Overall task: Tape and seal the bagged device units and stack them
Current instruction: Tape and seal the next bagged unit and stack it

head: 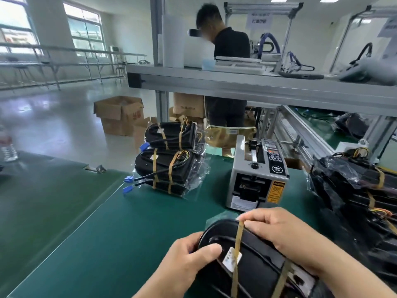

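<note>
Head view: bagged device unit [255,269] lies at the near edge of the green mat [107,233]. Left hand [193,254] grips its rounded end, thumb on top, likely to steady it for taping. Right hand [281,229] pinches the top of a tan tape strip [238,237] at the far edge, probably pressing it down. Tape dispenser [257,175] sits just ahead, in easy reach. Stack of taped units [169,162] is behind-left, the apparent drop spot.
</note>
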The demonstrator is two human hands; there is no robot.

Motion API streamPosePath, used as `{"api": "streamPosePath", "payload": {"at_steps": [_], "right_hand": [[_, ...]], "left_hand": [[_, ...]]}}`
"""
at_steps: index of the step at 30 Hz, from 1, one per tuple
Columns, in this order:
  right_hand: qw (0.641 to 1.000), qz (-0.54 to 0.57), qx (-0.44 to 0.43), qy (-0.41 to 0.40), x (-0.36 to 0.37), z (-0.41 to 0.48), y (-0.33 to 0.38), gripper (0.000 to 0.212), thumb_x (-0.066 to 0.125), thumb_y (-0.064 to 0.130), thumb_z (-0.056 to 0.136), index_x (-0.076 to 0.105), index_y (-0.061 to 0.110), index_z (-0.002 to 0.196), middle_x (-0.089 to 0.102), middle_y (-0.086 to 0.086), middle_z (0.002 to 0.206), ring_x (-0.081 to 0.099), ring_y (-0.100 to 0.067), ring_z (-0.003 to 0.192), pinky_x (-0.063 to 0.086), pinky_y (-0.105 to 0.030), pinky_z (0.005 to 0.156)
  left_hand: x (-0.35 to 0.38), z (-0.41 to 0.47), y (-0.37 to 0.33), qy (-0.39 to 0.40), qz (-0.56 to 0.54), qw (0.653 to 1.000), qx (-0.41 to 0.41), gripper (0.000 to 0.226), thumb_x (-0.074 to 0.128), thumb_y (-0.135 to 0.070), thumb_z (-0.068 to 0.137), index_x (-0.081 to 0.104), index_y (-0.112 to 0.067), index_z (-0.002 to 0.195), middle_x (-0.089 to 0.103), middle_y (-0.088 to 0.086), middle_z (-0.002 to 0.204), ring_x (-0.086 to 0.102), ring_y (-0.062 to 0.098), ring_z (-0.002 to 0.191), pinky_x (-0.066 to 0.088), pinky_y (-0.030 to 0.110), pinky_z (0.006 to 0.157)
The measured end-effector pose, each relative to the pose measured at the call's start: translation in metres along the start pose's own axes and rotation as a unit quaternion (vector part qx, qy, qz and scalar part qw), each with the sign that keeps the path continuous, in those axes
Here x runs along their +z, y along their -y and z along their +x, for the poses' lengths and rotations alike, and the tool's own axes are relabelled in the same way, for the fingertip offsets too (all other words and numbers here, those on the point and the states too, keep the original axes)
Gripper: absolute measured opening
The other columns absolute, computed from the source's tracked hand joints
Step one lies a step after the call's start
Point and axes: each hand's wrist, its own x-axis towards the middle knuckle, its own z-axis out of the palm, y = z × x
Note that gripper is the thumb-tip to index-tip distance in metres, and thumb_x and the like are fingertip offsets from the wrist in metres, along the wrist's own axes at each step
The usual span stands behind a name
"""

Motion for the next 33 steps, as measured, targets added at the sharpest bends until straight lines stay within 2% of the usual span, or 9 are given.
{"api": "streamPosePath", "payload": {"at_steps": [3, 6, 9, 11, 15, 19, 24, 28, 33], "right_hand": [[0.996, -0.008, -0.042, -0.08, 0.018, 0.024, 0.014, 0.017, 0.061, 0.036, 0.097, 0.066, 0.043, 0.112, 0.07, 0.023, 0.106, 0.063, 0.006, 0.098, 0.044, -0.007, 0.082], [0.98, 0.075, -0.03, -0.182, 0.033, 0.035, 0.011, 0.041, 0.064, 0.051, 0.089, 0.058, 0.04, 0.128, 0.061, 0.025, 0.122, 0.056, 0.006, 0.111, 0.039, -0.013, 0.088], [0.975, 0.186, 0.042, -0.118, 0.062, 0.041, 0.001, 0.086, 0.063, 0.077, 0.064, 0.043, 0.04, 0.14, 0.055, 0.019, 0.129, 0.056, -0.005, 0.116, 0.047, -0.03, 0.097], [0.953, 0.291, 0.08, -0.032, 0.086, 0.049, 0.002, 0.095, 0.068, 0.075, 0.052, 0.042, 0.04, 0.136, 0.063, 0.012, 0.122, 0.068, -0.013, 0.103, 0.059, -0.038, 0.082], [0.927, 0.365, 0.08, -0.022, 0.119, 0.074, 0.011, 0.052, 0.08, 0.034, 0.079, 0.055, 0.038, 0.124, 0.076, -0.005, 0.099, 0.075, -0.021, 0.084, 0.059, -0.034, 0.063], [0.926, 0.362, 0.088, -0.062, 0.138, 0.092, 0.016, 0.037, 0.073, 0.009, 0.089, 0.062, 0.038, 0.107, 0.074, 0.004, 0.08, 0.073, -0.01, 0.07, 0.06, -0.035, 0.062], [0.914, 0.374, 0.106, -0.119, 0.157, 0.105, 0.029, 0.039, 0.071, 0.007, 0.09, 0.058, 0.031, 0.118, 0.066, -0.004, 0.093, 0.068, -0.009, 0.067, 0.059, -0.031, 0.057], [0.946, 0.262, 0.093, -0.17, 0.161, 0.11, 0.032, 0.047, 0.072, 0.017, 0.09, 0.057, 0.04, 0.127, 0.069, 0.002, 0.102, 0.07, -0.01, 0.083, 0.062, -0.033, 0.07], [0.961, 0.167, 0.087, -0.203, 0.159, 0.115, 0.034, 0.045, 0.073, 0.027, 0.087, 0.061, 0.038, 0.129, 0.069, 0.012, 0.101, 0.066, -0.013, 0.096, 0.053, -0.037, 0.092]], "left_hand": [[-0.029, -0.006, -0.003, -0.1, -0.055, 0.993, -0.027, 0.054, 0.083, -0.047, 0.059, 0.077, -0.008, 0.095, 0.074, 0.024, 0.099, 0.071, 0.033, 0.088, 0.056, 0.044, 0.084], [-0.069, -0.013, -0.009, -0.176, -0.097, 0.978, -0.06, 0.054, 0.081, -0.051, 0.061, 0.078, -0.007, 0.091, 0.075, 0.02, 0.095, 0.072, 0.029, 0.077, 0.058, 0.036, 0.061], [-0.108, -0.012, -0.013, -0.245, -0.126, 0.957, -0.088, 0.044, 0.071, -0.05, 0.074, 0.08, -0.009, 0.089, 0.077, 0.016, 0.096, 0.075, 0.029, 0.079, 0.059, 0.041, 0.069], [-0.126, -0.006, -0.014, -0.282, -0.127, 0.946, -0.097, 0.043, 0.07, -0.049, 0.081, 0.078, -0.009, 0.092, 0.077, 0.013, 0.095, 0.076, 0.028, 0.078, 0.058, 0.039, 0.07], [-0.144, 0.011, -0.013, -0.295, -0.112, 0.941, -0.12, 0.045, 0.071, -0.052, 0.081, 0.075, -0.011, 0.099, 0.078, 0.008, 0.091, 0.076, 0.022, 0.077, 0.058, 0.032, 0.061], [-0.16, 0.027, -0.017, -0.299, -0.106, 0.941, -0.119, 0.042, 0.071, -0.055, 0.081, 0.076, -0.015, 0.091, 0.079, 0.003, 0.086, 0.076, 0.017, 0.07, 0.055, 0.028, 0.058], [-0.176, 0.049, -0.021, -0.332, -0.08, 0.936, -0.085, 0.032, 0.069, -0.05, 0.088, 0.076, -0.018, 0.084, 0.078, -0.002, 0.082, 0.074, 0.011, 0.066, 0.057, 0.029, 0.055], [-0.181, 0.062, -0.011, -0.377, -0.007, 0.922, -0.086, 0.04, 0.063, -0.054, 0.09, 0.067, -0.015, 0.08, 0.072, 0.014, 0.087, 0.068, 0.034, 0.077, 0.058, 0.048, 0.085], [-0.182, 0.062, -0.005, -0.446, 0.187, 0.87, -0.098, 0.037, 0.05, -0.051, 0.097, 0.061, -0.026, 0.071, 0.067, 0.0, 0.079, 0.059, 0.016, 0.071, 0.044, 0.03, 0.062]]}}
